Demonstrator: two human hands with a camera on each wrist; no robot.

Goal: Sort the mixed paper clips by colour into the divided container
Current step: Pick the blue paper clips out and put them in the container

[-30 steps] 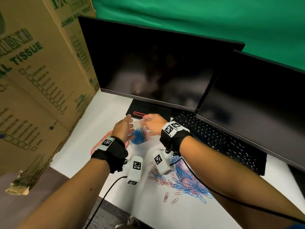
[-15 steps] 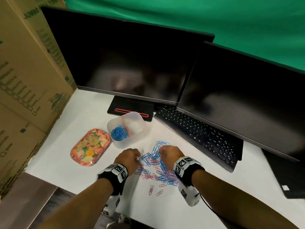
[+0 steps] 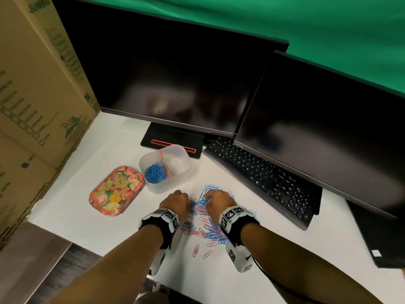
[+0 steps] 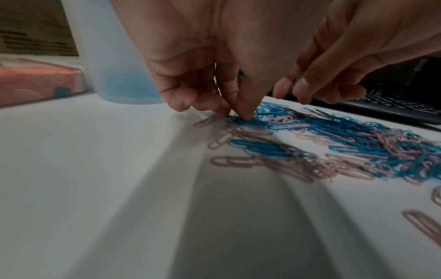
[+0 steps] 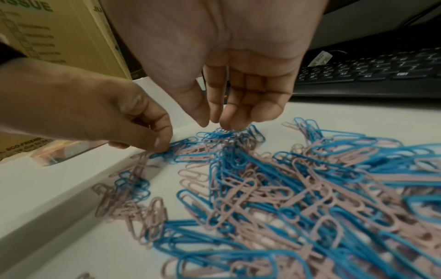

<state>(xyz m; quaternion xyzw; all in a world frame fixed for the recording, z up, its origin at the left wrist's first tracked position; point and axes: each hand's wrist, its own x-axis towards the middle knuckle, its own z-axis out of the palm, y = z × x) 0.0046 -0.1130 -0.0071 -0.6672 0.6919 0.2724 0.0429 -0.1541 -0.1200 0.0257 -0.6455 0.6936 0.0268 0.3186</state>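
On the left of the white desk lies a flowered tray, and just beside it stands the divided container — a translucent tub with a heap of blue clips in its left compartment and a few pink ones against the divider. The right compartment looks bare of clips.

Nearer the person, the left hand works the left edge of the mixed pile. In the left wrist view its thumb and fingertips are pinched on a small bunch of blue clips at the pile's edge, pressing it to the desk. The right hand is poised over the far edge of the pile with fingers curled downward and their tips at the top clips; whether it has hold of any cannot be told.

Handling, as a judgement: the clips are light, stiff coated wire, and slippery on the smooth desk. They lie tangled and may hook into each other, so a lifted clip may drag neighbours of the other colour with it. Take hold at a free looped end at the pile's edge — thumb against fingertip — and draw it sideways clear before lifting. Most of the pile remains unsorted.

To the right sit a black keyboard and two dark monitors.
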